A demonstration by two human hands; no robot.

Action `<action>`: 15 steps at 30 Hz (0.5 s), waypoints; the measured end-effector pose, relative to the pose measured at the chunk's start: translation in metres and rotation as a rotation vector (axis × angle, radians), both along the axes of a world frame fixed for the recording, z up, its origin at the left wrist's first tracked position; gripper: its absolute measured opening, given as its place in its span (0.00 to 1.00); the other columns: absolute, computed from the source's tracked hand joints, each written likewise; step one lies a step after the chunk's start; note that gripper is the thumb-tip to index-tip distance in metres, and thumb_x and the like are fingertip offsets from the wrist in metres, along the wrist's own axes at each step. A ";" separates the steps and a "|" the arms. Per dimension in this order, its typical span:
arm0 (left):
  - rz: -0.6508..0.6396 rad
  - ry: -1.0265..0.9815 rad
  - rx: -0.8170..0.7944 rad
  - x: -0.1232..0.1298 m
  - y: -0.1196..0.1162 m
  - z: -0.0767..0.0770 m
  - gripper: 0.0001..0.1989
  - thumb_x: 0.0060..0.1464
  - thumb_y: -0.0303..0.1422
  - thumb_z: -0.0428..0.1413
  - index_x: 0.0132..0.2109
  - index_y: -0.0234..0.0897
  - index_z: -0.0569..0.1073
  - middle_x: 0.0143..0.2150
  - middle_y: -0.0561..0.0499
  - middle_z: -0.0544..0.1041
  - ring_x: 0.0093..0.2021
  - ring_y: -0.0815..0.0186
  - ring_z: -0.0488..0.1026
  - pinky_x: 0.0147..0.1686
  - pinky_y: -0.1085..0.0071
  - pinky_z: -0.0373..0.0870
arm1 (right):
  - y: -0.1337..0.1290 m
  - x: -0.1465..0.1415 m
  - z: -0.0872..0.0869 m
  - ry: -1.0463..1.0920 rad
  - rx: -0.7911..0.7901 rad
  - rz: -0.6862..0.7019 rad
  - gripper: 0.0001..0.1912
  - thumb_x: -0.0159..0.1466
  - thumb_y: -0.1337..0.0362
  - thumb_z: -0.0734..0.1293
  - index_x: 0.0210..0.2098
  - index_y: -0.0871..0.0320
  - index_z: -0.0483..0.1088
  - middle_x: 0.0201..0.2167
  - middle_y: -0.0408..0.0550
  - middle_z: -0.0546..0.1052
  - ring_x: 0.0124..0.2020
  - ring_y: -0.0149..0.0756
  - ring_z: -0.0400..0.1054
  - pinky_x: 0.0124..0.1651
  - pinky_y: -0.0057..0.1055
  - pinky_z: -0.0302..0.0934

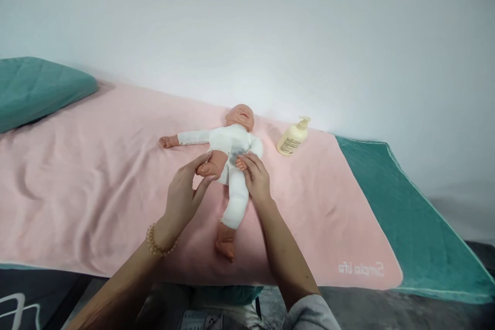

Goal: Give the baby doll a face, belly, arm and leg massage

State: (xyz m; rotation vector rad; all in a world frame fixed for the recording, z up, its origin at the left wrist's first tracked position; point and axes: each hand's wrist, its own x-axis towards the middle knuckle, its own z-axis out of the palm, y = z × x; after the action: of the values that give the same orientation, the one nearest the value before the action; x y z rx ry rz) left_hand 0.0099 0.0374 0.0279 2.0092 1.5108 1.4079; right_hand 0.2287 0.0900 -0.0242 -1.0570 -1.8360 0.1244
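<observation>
A baby doll with a white cloth body lies on its back on a pink blanket. My left hand has its thumb and fingers around the doll's bent leg at the foot. The other leg stretches toward me. Over the doll's belly, my right hand closes its fingers on the doll's small hand. One doll arm reaches out to the left. A grey patch shows on the torso beside my right fingertips.
A pale yellow pump bottle stands tilted in view to the right of the doll, by the wall. At the far left lies a green pillow. Green cloth shows beyond the blanket's right edge.
</observation>
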 end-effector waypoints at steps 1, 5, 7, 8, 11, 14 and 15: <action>0.001 0.014 0.025 -0.002 -0.005 0.000 0.22 0.63 0.43 0.52 0.60 0.39 0.67 0.57 0.45 0.76 0.53 0.56 0.75 0.52 0.61 0.72 | 0.000 0.001 0.000 0.032 -0.010 -0.011 0.19 0.70 0.66 0.59 0.57 0.50 0.71 0.56 0.50 0.74 0.62 0.39 0.64 0.66 0.45 0.60; -0.042 0.090 0.105 -0.014 -0.027 -0.007 0.23 0.63 0.40 0.54 0.62 0.41 0.65 0.57 0.45 0.76 0.55 0.56 0.74 0.53 0.61 0.72 | 0.000 0.006 0.001 0.270 -0.033 -0.120 0.16 0.68 0.62 0.63 0.54 0.53 0.71 0.54 0.52 0.75 0.60 0.42 0.66 0.64 0.47 0.61; -0.074 0.127 0.136 -0.020 -0.039 -0.012 0.24 0.63 0.38 0.55 0.63 0.41 0.64 0.58 0.45 0.75 0.56 0.56 0.73 0.53 0.61 0.71 | 0.002 0.009 0.002 0.443 -0.041 -0.162 0.17 0.67 0.60 0.65 0.54 0.55 0.70 0.53 0.54 0.75 0.58 0.43 0.68 0.63 0.48 0.61; -0.090 0.146 0.147 -0.023 -0.044 -0.015 0.24 0.62 0.37 0.55 0.64 0.42 0.63 0.58 0.45 0.74 0.57 0.56 0.72 0.54 0.61 0.71 | 0.003 0.011 0.002 0.537 -0.045 -0.162 0.18 0.66 0.59 0.65 0.55 0.56 0.68 0.53 0.55 0.74 0.57 0.43 0.69 0.63 0.49 0.61; -0.119 0.196 0.179 -0.032 -0.057 -0.021 0.26 0.62 0.35 0.55 0.65 0.42 0.61 0.58 0.45 0.74 0.57 0.56 0.72 0.54 0.62 0.70 | 0.009 0.018 0.002 0.786 -0.046 -0.145 0.21 0.65 0.58 0.67 0.55 0.57 0.65 0.56 0.57 0.72 0.60 0.43 0.67 0.63 0.48 0.60; -0.116 0.220 0.186 -0.040 -0.067 -0.025 0.26 0.63 0.34 0.55 0.65 0.42 0.61 0.57 0.45 0.75 0.56 0.57 0.71 0.53 0.62 0.70 | 0.016 0.031 -0.001 0.952 -0.049 -0.240 0.22 0.63 0.57 0.69 0.53 0.57 0.65 0.58 0.57 0.71 0.61 0.42 0.66 0.65 0.47 0.58; -0.113 0.223 0.182 -0.042 -0.070 -0.026 0.26 0.63 0.34 0.55 0.65 0.42 0.61 0.57 0.45 0.74 0.56 0.57 0.71 0.54 0.63 0.70 | 0.018 0.036 -0.003 1.024 -0.066 -0.282 0.22 0.61 0.57 0.70 0.52 0.57 0.65 0.58 0.57 0.71 0.60 0.41 0.67 0.65 0.46 0.58</action>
State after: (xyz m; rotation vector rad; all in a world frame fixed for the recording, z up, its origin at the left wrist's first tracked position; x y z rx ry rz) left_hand -0.0323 -0.0322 0.0019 2.3906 1.3680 1.3577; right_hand 0.2648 0.1076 -0.0274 -1.0078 -0.7610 0.4633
